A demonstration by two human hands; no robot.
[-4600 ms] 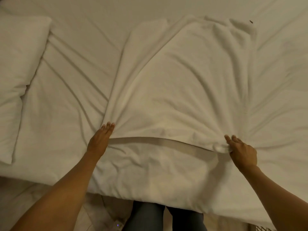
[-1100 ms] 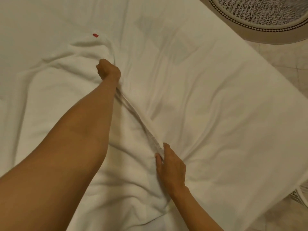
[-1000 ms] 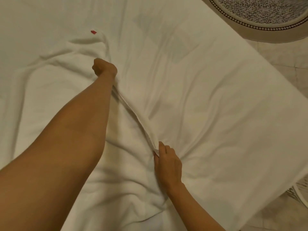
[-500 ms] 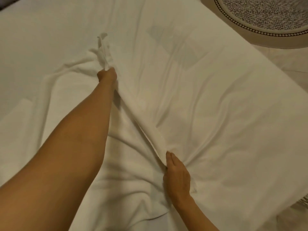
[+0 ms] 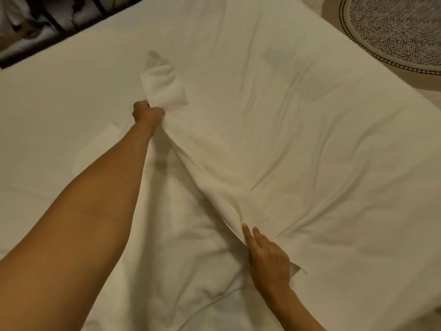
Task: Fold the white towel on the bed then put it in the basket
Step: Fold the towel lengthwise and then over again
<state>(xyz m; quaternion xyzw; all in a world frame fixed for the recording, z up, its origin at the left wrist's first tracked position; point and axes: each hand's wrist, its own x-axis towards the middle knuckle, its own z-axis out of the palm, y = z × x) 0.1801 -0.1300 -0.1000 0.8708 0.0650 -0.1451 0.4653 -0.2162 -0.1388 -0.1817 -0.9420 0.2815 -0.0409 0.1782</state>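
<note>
The white towel point(image 5: 181, 235) lies rumpled on the white bed point(image 5: 310, 139). My left hand point(image 5: 148, 113) is stretched far out and closed in a fist on the towel's far corner, which sticks up above the fist. My right hand point(image 5: 267, 254) is near me and pinches the near end of the same towel edge. That hemmed edge runs taut and raised between the two hands. My left forearm hides part of the towel.
A round patterned rug point(image 5: 396, 29) lies on the floor past the bed's far right corner. A dark strip point(image 5: 47, 27) shows beyond the bed's far left edge. The basket is out of view.
Both hands have lifted the towel's right edge off the bed. The far corner now stands up from my left fist, and my view has tilted up.
</note>
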